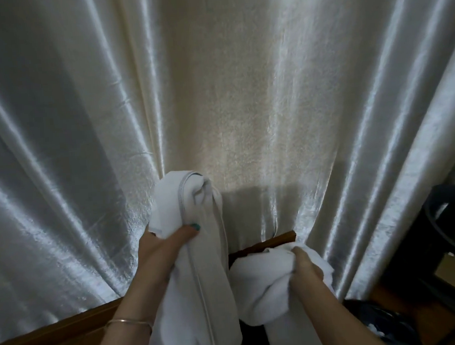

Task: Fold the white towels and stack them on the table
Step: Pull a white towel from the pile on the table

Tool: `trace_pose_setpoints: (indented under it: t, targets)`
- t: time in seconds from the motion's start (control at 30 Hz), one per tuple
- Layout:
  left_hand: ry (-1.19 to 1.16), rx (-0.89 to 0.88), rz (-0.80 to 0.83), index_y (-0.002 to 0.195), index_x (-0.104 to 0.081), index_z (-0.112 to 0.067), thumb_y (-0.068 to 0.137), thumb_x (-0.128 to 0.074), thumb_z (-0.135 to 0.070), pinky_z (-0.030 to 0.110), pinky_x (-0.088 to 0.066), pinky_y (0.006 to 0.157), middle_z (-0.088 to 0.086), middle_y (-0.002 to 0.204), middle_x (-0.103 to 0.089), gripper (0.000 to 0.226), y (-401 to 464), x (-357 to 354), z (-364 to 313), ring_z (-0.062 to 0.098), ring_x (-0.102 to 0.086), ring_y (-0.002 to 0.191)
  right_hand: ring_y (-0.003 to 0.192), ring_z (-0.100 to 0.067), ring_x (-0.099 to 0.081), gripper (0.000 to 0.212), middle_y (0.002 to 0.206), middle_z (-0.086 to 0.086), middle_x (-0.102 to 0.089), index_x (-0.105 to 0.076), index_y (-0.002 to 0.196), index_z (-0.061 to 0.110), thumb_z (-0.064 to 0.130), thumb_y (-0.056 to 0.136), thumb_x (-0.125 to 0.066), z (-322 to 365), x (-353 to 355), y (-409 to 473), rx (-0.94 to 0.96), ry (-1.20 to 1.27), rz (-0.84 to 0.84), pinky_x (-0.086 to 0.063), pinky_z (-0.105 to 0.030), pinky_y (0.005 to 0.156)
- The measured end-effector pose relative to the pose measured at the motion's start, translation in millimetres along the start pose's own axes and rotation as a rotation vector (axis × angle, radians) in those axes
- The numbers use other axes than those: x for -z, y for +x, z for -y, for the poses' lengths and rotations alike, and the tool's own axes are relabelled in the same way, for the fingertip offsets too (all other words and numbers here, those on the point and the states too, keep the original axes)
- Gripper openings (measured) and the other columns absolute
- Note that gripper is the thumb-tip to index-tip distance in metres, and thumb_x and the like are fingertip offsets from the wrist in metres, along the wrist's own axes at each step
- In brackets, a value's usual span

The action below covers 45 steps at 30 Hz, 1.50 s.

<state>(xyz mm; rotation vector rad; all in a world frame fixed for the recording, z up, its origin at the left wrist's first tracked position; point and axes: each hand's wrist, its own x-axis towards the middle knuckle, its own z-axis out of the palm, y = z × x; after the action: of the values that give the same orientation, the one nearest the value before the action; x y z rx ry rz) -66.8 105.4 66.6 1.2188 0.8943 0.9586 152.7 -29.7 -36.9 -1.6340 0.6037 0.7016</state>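
A white towel (200, 255) with a stitched hem hangs bunched in front of me, held up off the table. My left hand (164, 246) grips its upper part, thumb across the cloth. My right hand (305, 266) clutches a crumpled bundle of white towel (258, 286) lower and to the right. Whether the two bunches are one towel or two, I cannot tell. The lower ends hang down out of view.
A shiny pale curtain (215, 92) fills the view ahead. The brown wooden table (58, 343) edge shows at lower left, and a strip of wood (274, 240) shows between the hands. A dark stand with a black hoop (451, 226) sits at the right.
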Motion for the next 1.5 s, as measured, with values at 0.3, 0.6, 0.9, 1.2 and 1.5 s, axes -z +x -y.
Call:
trace_pose_setpoints:
  t: [0.3,0.6,0.9,1.2,1.5]
  targets:
    - [0.014,0.008,-0.006,0.107,-0.069,-0.016,0.049,-0.087,-0.026,0.043,-0.059,0.081,0.006,0.1,-0.075,0.062,-11.3,-5.8,-14.7,0.024,-0.072,0.089,0.083,-0.03,-0.062,0.072,0.095,-0.017,-0.062,-0.061,0.118,-0.002,0.013,0.048,-0.072,86.1,60.0,-53.6,0.361,0.142,0.457,-0.053,-0.036,0.069]
    - [-0.138,0.043,-0.055,0.105,-0.068,-0.013,0.065,-0.084,-0.013,0.025,-0.059,0.063,-0.002,0.091,-0.077,0.043,-66.1,11.3,-31.8,0.013,-0.073,0.082,0.087,0.003,-0.066,0.068,0.101,0.018,-0.068,-0.057,0.115,0.031,0.046,0.057,-0.088,56.6,59.4,-236.6,1.219,-0.204,0.822,-0.054,-0.016,0.065]
    - [-0.298,0.156,-0.298,0.123,-0.052,-0.008,0.08,-0.068,-0.005,0.026,-0.054,0.053,0.011,0.091,-0.073,0.046,-107.3,137.0,-35.4,0.019,-0.072,0.07,0.124,0.013,-0.04,0.078,0.135,0.035,-0.043,-0.034,0.133,0.057,0.063,0.066,-0.072,-52.8,0.2,-291.3,1.338,-0.51,1.188,-0.04,-0.012,0.095]
    - [-0.611,0.118,-0.38,0.097,-0.068,-0.011,0.083,-0.06,-0.035,0.025,-0.051,0.055,0.003,0.071,-0.071,0.029,-141.8,332.0,-30.3,0.019,-0.066,0.064,0.122,0.018,-0.035,0.096,0.136,0.04,-0.029,-0.017,0.135,0.056,0.034,0.068,-0.083,-222.7,-84.4,-396.6,1.401,-0.68,1.371,-0.041,-0.005,0.09]
    - [-0.973,0.256,-0.488,0.094,-0.055,-0.019,0.097,-0.03,-0.054,0.037,-0.045,0.07,0.008,0.093,-0.056,0.043,-120.2,540.2,-1.6,0.028,-0.051,0.084,0.136,0.005,-0.026,0.093,0.148,0.022,-0.028,-0.016,0.14,0.047,0.019,0.075,-0.076,-356.5,-227.5,-507.2,1.563,-1.067,1.469,-0.027,-0.01,0.106]
